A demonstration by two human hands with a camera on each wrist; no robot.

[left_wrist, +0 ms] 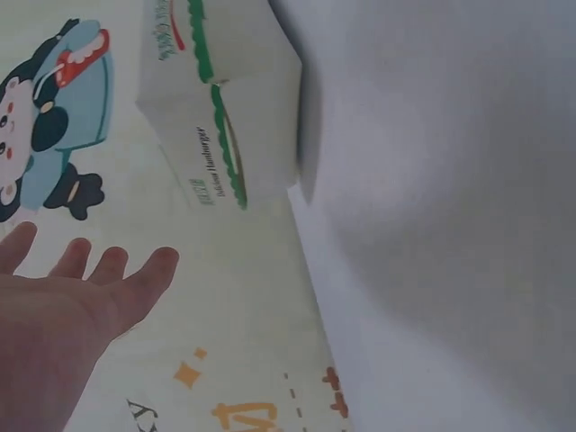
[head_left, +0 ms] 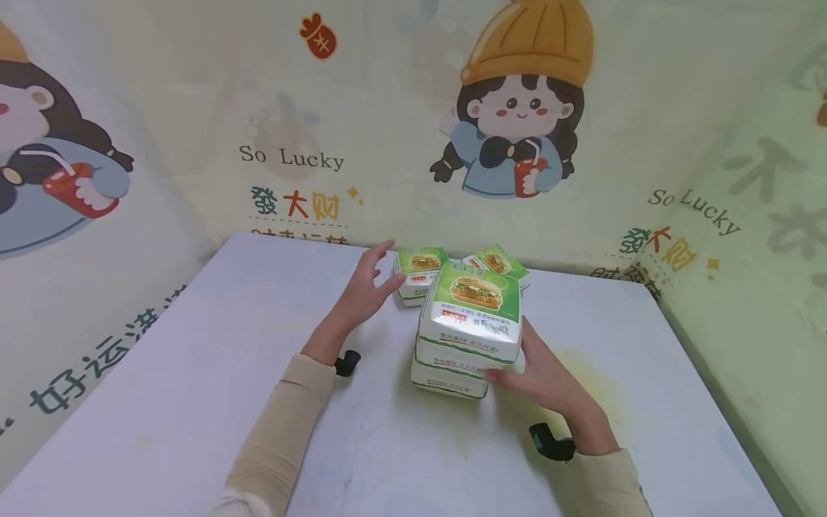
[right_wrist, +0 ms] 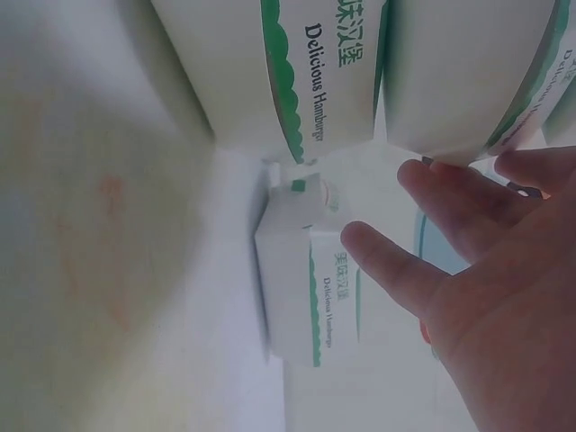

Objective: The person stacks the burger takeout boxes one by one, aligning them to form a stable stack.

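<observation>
A stack of white-and-green hamburger boxes [head_left: 478,301] stands near the middle of the table, a burger printed on its top lid. My right hand [head_left: 543,373] is at the stack's right side, thumb at the front corner. In the right wrist view, that hand's fingers [right_wrist: 396,265] extend beside the upper box [right_wrist: 459,81]. Farther back, my left hand [head_left: 365,294] is raised beside the back-left burger box [head_left: 420,276], fingers spread and holding nothing. The left wrist view shows a gap between those fingers [left_wrist: 148,279] and a burger box [left_wrist: 243,108].
Behind the stack, another burger box [head_left: 500,262] sits turned at an angle near the table's back edge. The white table [head_left: 194,402] meets a printed cloth backdrop [head_left: 381,143] at the back and sides. Black straps [head_left: 552,441] hang by the wrists.
</observation>
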